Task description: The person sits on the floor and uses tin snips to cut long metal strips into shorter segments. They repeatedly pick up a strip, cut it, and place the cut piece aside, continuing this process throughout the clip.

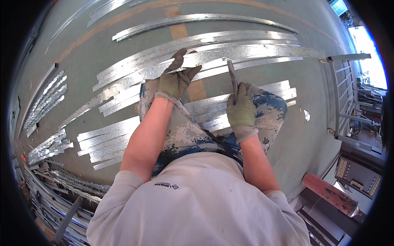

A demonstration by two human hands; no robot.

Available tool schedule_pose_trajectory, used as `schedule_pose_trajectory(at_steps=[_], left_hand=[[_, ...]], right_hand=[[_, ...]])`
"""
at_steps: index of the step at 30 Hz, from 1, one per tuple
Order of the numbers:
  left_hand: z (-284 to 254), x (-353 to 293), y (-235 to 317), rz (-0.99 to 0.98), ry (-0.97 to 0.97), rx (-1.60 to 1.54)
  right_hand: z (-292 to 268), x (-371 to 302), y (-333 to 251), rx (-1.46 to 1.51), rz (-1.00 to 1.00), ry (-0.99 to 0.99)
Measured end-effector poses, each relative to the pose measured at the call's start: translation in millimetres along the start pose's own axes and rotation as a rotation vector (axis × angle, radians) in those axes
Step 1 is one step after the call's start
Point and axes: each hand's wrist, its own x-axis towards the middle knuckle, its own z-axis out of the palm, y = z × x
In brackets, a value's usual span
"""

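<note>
My left hand (174, 80), in a green work glove with dark fingertips, is over the long shiny metal strips (254, 51) in front of my knees. Its thumb and fingers are spread, with bright metal showing between them; whether it touches a strip I cannot tell. My right hand (242, 106), gloved the same way, is closed around a dark, narrow bar-like tool (232, 74). The tool points away from me, and its far end is at the edge of a strip. My camouflage-clad knees are apart below both hands.
More strips (108, 141) lie at near left, and a long metal profile (205, 17) is farther off. Bundled metal (47, 90) lies along the left. A grey metal frame (334, 94) stands at right, with a worn red cylinder (328, 192) at lower right.
</note>
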Motion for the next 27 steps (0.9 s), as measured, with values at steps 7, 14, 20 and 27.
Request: schedule_pose_trajectory(at_steps=[7, 14, 20, 27], left_hand=[[0.5, -0.5, -0.8, 0.015, 0.057, 0.007], [3.9, -1.0, 0.9, -0.008, 0.045, -0.021], [0.4, -1.0, 0.7, -0.002, 0.015, -0.001], [-0.1, -1.2, 0.3, 0.001, 0.023, 0.012]], right_hand=[[-9.8, 0.5, -4.6, 0.022, 0.061, -0.07], [-2.4, 5.1, 1.8, -0.01, 0.027, -0.042], [-5.0, 6.5, -2.2, -0.059, 0.046, -0.056], [-2.4, 7.1, 3.0, -0.052, 0.036, -0.035]])
